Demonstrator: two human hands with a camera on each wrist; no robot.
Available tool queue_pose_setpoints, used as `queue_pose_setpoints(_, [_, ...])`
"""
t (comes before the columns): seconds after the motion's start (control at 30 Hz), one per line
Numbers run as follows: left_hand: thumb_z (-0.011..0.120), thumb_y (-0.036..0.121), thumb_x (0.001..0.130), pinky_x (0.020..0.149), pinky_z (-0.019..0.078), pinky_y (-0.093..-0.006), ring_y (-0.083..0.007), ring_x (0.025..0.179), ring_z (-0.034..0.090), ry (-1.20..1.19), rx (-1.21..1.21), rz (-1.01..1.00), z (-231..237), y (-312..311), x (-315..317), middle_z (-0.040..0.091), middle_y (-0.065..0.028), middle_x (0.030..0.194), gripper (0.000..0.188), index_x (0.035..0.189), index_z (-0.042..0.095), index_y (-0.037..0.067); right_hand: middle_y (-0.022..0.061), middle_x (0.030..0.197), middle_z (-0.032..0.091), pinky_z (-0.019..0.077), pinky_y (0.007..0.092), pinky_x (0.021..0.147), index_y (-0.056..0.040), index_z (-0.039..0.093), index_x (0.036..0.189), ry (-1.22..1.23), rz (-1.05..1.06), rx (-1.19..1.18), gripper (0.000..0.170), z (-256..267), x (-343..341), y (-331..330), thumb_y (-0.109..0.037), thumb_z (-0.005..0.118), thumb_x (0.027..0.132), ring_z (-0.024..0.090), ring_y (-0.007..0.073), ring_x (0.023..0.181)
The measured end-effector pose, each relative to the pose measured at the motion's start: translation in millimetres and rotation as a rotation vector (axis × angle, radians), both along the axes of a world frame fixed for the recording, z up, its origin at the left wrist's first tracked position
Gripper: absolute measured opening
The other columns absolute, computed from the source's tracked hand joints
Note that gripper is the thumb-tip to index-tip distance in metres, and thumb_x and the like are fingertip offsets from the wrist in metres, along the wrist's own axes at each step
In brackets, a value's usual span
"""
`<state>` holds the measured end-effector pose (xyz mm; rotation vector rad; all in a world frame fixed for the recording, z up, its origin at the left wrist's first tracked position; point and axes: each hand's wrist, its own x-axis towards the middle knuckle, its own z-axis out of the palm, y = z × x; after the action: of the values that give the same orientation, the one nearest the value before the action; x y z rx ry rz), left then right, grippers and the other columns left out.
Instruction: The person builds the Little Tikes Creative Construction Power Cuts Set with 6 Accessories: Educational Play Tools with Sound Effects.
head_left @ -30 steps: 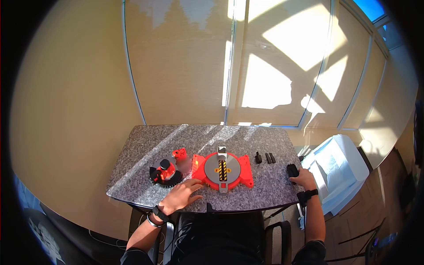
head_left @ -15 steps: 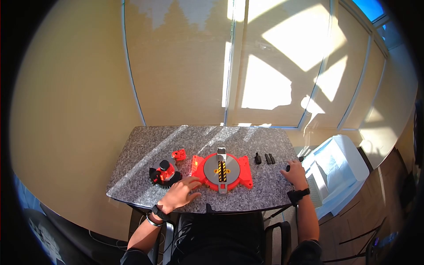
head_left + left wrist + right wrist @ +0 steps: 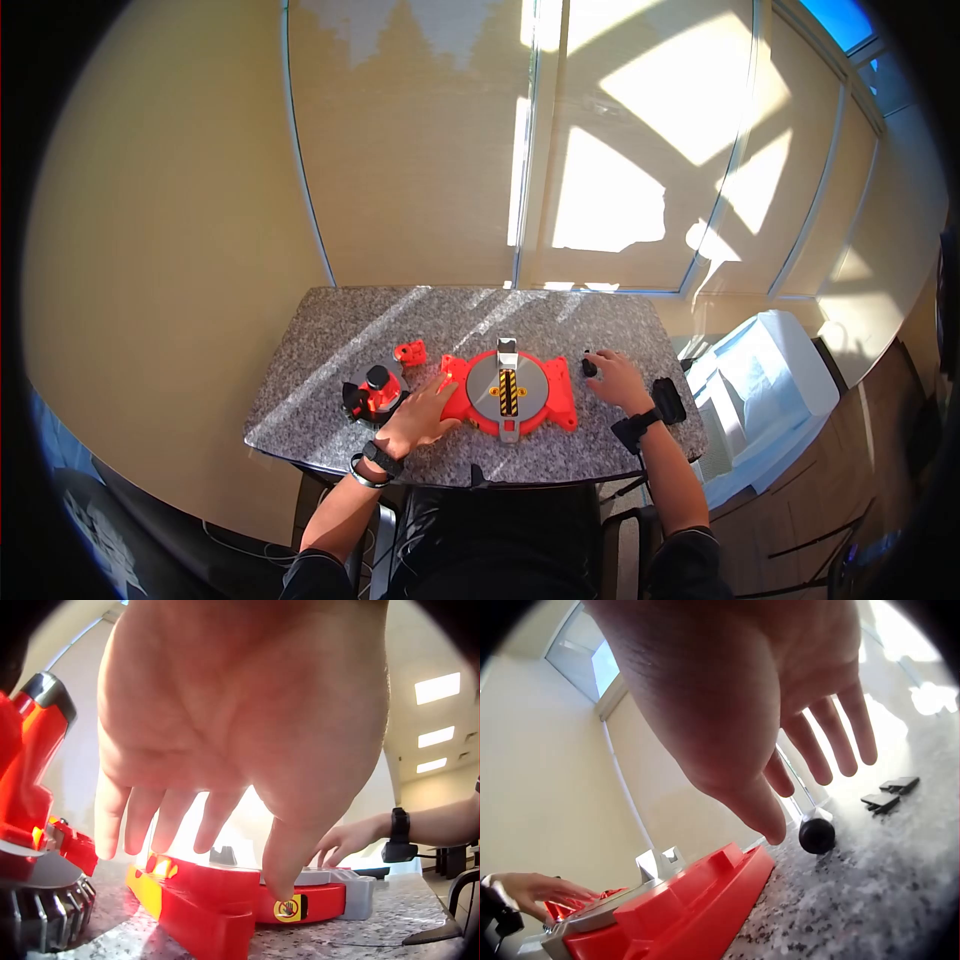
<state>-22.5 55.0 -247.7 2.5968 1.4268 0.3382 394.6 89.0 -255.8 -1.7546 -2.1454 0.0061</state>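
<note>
A red toy base (image 3: pixel 563 393) with a round grey plate (image 3: pixel 480 385) and a black-and-yellow striped strip lies mid-table. My left hand (image 3: pixel 420 415) is at its left wing, fingers extended; in the left wrist view the thumb hangs in front of its red side (image 3: pixel 225 900). My right hand (image 3: pixel 620 383) reaches over the table to the right of the base. Its fingers are loosely extended, with the thumb and index tips close to a small black round-ended piece (image 3: pixel 817 834), nothing gripped. Two flat black pieces (image 3: pixel 900 784) lie beyond it in the right wrist view.
Left of the base stands a red-and-black toy part (image 3: pixel 378 392) on a ridged black disc, with a small red piece (image 3: pixel 410 353) behind it. A black object (image 3: pixel 668 400) lies by the right table edge. A chair draped in pale blue cloth (image 3: pixel 770 400) stands to the right.
My right hand has let go of the black object at the right edge and moved left to the small black piece. My left hand has shifted slightly forward onto the base's left wing.
</note>
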Motion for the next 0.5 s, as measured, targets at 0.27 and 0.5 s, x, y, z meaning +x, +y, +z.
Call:
queue_pose_setpoints(0.27, [0.070,0.036,0.093,0.110,0.0450,-0.0469,-0.0411,0.135,0.051,-0.087,-0.136,0.025,-9,4,-3,0.045,-0.0239,0.154,0.076,0.154,0.038,0.005,0.0097,0.133,0.061,0.0523,0.0435,0.100,-0.0152,0.069,0.125,-0.003,0.003,-0.081,0.045,-7,-13,19,-0.021,0.075,0.081,0.061,0.0331,0.121])
queue_pose_setpoints(0.5, [0.067,0.033,0.096,0.103,0.0497,-0.0487,-0.0432,0.127,0.057,-0.080,-0.125,-0.009,-14,1,-6,0.039,-0.0209,0.158,0.074,0.156,0.033,0.006,0.0099,0.116,0.062,0.0545,0.0455,0.091,-0.0130,0.069,0.106,-0.001,-0.025,-0.059,0.030,-9,-15,16,-0.017,0.077,0.078,0.065,0.0349,0.108])
